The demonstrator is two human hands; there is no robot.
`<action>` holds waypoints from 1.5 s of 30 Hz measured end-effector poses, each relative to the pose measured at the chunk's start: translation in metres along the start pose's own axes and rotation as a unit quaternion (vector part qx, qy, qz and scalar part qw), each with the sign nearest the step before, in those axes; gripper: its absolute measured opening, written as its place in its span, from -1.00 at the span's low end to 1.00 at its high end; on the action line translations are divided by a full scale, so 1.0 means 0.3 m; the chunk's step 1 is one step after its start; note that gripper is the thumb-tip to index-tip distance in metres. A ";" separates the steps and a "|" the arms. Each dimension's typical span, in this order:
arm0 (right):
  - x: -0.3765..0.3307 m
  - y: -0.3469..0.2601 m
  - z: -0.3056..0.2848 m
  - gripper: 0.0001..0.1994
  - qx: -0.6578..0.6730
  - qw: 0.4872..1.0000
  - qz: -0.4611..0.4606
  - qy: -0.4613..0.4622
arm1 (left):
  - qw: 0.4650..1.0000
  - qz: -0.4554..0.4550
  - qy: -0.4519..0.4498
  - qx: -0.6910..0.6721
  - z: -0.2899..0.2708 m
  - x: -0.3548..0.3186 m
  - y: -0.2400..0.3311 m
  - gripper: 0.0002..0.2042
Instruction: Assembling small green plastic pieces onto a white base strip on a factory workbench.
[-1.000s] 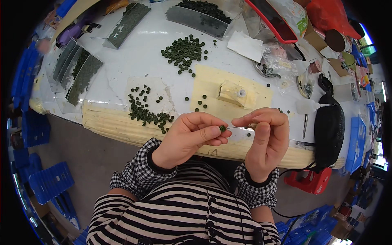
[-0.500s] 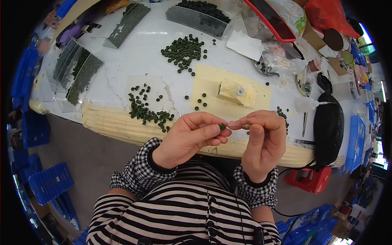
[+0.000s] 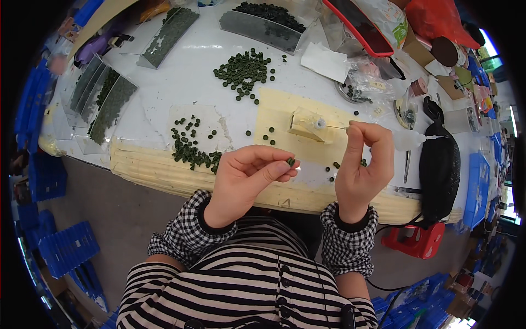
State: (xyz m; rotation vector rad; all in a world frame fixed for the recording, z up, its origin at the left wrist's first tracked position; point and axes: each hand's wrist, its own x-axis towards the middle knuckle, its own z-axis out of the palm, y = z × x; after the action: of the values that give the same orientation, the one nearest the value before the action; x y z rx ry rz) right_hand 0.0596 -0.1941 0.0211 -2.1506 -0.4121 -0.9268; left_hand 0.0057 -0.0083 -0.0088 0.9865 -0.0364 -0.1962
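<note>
Dark green, a small round piece (image 3: 290, 162) is sitting between the thumb and fingertips of the left hand (image 3: 241, 181), which is pinching it above the table's near edge. The right hand (image 3: 366, 159) is holding a thin pin (image 3: 337, 127) between thumb and forefinger. The pin is pointing leftward at a little white cup (image 3: 320, 124) on a yellow block (image 3: 306, 131); whether its tip is touching the cup, I cannot tell. The block is standing on a yellow sheet (image 3: 271, 109). One heap of green pieces (image 3: 241, 73) is lying beyond the left hand, and a looser scatter (image 3: 189, 152) is spreading to that hand's left. Off to the right, a black bag (image 3: 440, 159) is lying near a thin metal tool (image 3: 407, 167).
</note>
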 end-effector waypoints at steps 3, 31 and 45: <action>-0.001 0.030 0.039 -0.91 -0.014 1.000 -0.002 -0.025 | 0.985 0.115 0.040 0.121 0.013 -0.001 0.009 -0.83; -0.125 -0.118 -0.011 -0.78 0.245 0.955 0.108 -0.129 | 0.925 0.213 0.009 0.316 0.022 -0.015 0.060 -0.80; -0.123 -0.126 -0.026 -0.71 0.240 0.955 0.084 -0.154 | 0.934 0.212 0.021 0.285 0.019 -0.012 0.051 -0.80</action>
State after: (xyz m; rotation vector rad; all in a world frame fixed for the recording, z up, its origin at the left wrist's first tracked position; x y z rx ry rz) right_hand 0.0100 -0.1748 0.0172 -1.8389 -0.5340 -0.3442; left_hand 0.0038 -0.0042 0.0074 1.5345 -0.2776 0.2509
